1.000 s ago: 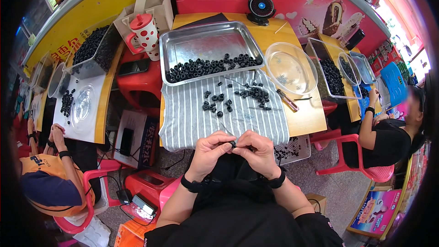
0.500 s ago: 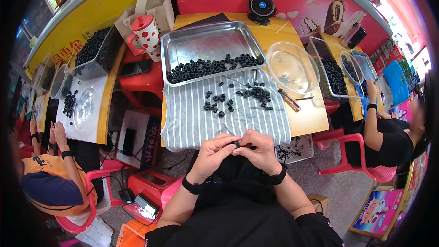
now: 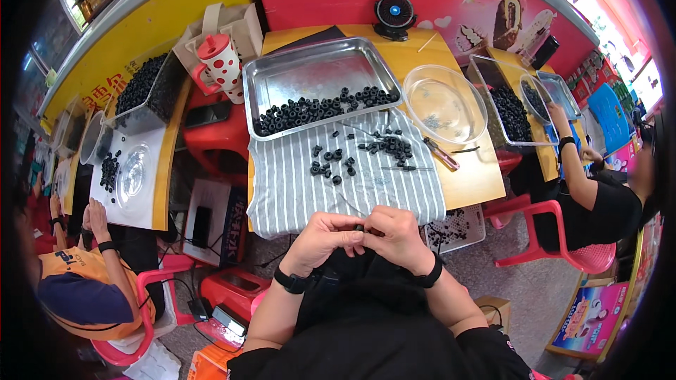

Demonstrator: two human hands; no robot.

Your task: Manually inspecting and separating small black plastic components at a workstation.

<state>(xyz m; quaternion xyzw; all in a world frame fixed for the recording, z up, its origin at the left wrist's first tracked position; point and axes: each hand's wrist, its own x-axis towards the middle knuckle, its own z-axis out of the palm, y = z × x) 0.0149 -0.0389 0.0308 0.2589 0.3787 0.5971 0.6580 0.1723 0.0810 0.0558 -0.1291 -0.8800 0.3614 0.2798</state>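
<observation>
My left hand [image 3: 324,241] and my right hand [image 3: 394,236] meet in front of my body, just off the near edge of a grey striped cloth [image 3: 296,200]. Between their pinched fingertips is a small black part [image 3: 360,228], mostly covered by the fingers. A thin dark strand [image 3: 350,205] runs up from there over the cloth. Loose black ring-like parts [image 3: 391,146] lie in a scattered group on the cloth. Behind them, a metal tray [image 3: 310,74] holds many more along its near side.
Right of the cloth are a round clear plastic dish [image 3: 445,95] with thin small pieces and a screwdriver-like tool [image 3: 442,155]. A small black fan [image 3: 394,15] stands at the back. Below right is a white perforated basket [image 3: 456,231]. Co-workers sit left and right at similar tables.
My fingers have closed further over the small black part, so less of it shows. The whole view has shifted slightly; the parts on the cloth look unchanged.
</observation>
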